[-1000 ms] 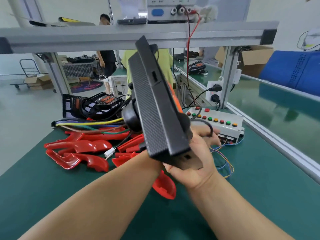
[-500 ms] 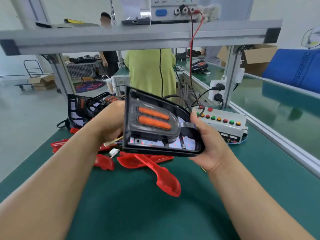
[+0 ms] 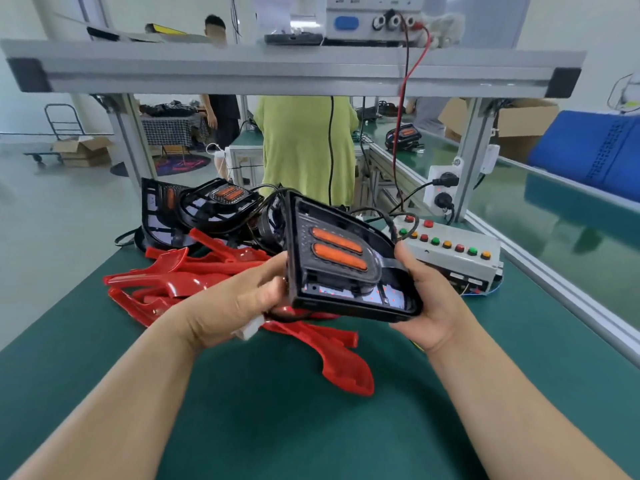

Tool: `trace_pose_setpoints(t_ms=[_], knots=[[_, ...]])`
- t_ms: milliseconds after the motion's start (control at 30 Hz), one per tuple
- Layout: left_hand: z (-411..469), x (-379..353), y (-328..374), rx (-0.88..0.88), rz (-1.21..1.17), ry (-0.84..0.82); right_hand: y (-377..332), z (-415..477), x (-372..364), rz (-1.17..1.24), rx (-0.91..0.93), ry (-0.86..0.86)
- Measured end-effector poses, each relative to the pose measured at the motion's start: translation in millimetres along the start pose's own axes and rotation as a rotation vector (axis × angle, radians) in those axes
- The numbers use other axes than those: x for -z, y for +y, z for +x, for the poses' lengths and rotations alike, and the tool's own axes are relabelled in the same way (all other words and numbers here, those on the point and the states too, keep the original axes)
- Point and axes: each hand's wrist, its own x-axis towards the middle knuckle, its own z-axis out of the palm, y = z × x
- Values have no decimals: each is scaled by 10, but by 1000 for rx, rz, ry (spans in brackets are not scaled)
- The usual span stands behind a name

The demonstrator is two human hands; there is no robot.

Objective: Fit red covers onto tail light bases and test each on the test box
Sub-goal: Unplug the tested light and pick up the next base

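Since a second ago the tail light base (image 3: 343,268) has turned over: its textured back faced the camera then, and now its open face with two orange lenses looks up.

From the left, the pile of red covers (image 3: 166,282) lies on the green mat (image 3: 277,427) at about 9 o'clock from the base. The left hand (image 3: 239,303) has its fingers curled round the base's left edge. A white connector (image 3: 251,329) shows just under its palm; I cannot tell if it is gripped. The base is held off the mat between both hands. One loose red cover (image 3: 332,358) lies beneath it at 6 o'clock. The right hand (image 3: 429,306) cups the rounded right end from below, thumb hooked over the rim. The test box (image 3: 453,254) sits at 2 o'clock, near but apart.

The step in hand looks like readying the base for a cover. To do it well, keep one hand steadying the base face-up, free the other for the nearest cover, match its outline to the rim, and press evenly round the edge, keeping the lead clear of the seam.
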Motion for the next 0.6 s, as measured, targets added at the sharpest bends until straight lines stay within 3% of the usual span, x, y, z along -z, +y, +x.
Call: trace_pose_setpoints(t_ms=[133, 267, 400, 600], knots=[[15, -58, -20, 6, -108, 17, -57, 11, 87, 0, -12, 18], [20, -19, -48, 256, -103, 273, -90, 24, 185, -21, -9, 42], [-11, 72, -111, 354, 68, 452, -91, 20, 261, -1, -6, 41], [-57, 76, -120, 398, 403, 405, -111, 11, 332, 2, -31, 45]])
